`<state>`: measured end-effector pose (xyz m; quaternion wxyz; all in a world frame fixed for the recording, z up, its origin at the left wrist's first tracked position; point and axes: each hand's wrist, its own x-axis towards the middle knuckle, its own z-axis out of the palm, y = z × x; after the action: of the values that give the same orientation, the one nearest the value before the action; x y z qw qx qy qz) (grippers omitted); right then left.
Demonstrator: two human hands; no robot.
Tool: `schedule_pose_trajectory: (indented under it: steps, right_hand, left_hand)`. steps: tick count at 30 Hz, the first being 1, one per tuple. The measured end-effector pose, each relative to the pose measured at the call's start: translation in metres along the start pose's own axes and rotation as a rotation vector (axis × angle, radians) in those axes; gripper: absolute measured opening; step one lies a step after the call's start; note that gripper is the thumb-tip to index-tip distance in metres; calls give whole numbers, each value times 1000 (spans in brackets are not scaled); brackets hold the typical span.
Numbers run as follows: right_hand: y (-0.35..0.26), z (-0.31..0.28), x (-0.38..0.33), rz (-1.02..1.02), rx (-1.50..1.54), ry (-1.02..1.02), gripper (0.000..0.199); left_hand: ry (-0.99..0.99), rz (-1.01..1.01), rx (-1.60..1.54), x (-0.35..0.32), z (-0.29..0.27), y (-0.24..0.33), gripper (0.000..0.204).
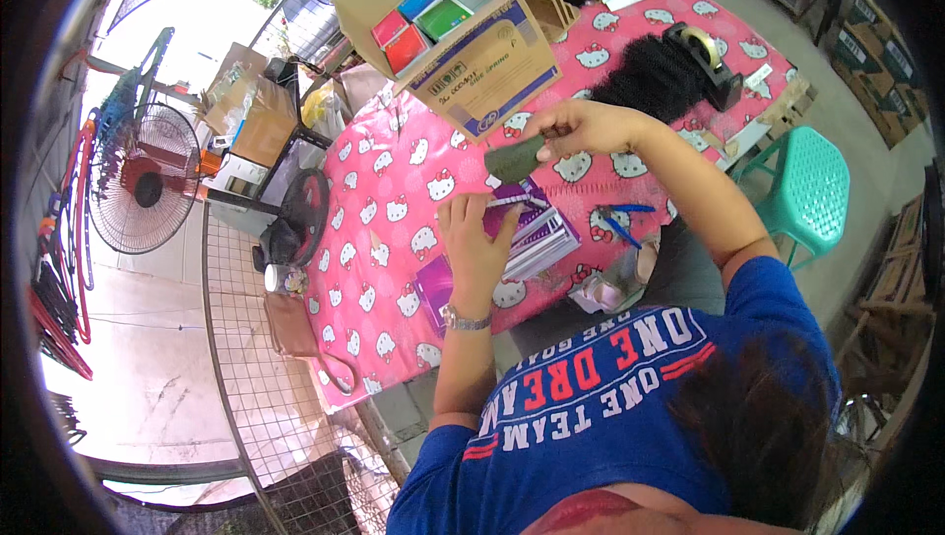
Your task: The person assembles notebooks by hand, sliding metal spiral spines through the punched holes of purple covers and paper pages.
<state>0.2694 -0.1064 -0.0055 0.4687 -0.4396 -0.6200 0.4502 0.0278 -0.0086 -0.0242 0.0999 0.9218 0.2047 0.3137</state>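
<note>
My right hand is closed on a dark green flat pad, pinched at its right end between thumb and fingers. It is held above a stack of purple-and-white printed packs on the table. My left hand is at the left end of that stack, its thumb and fingers bent round the edge of the top purple pack. A flat purple piece lies under my left wrist. Blue pens lie right of the stack.
A pink patterned cloth covers the table. Beyond my hands stand a cardboard carton with colourful boxes, a black bristly strip and a tape dispenser. A fan stands left, a green stool right, a brown pouch near left.
</note>
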Motion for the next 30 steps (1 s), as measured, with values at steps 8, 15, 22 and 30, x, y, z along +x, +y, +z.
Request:
schedule_pose_trajectory:
  steps: [8,15,22,30]
  right_hand:
    - [14,-7,13,-110,381,-110,23]
    - [14,-6,24,-165,391,-101,31]
    - [5,-3,44,59,-31,-66,27]
    - [27,4,64,-74,442,-102,23]
  left_hand:
    - [13,-32,-69,3,-1,0,33]
    - [67,-103,-111,-2,-9,-24,29]
    - [28,-159,-101,-8,-13,-45,23]
    - [-61,-350,-384,-5,-16,-47,21]
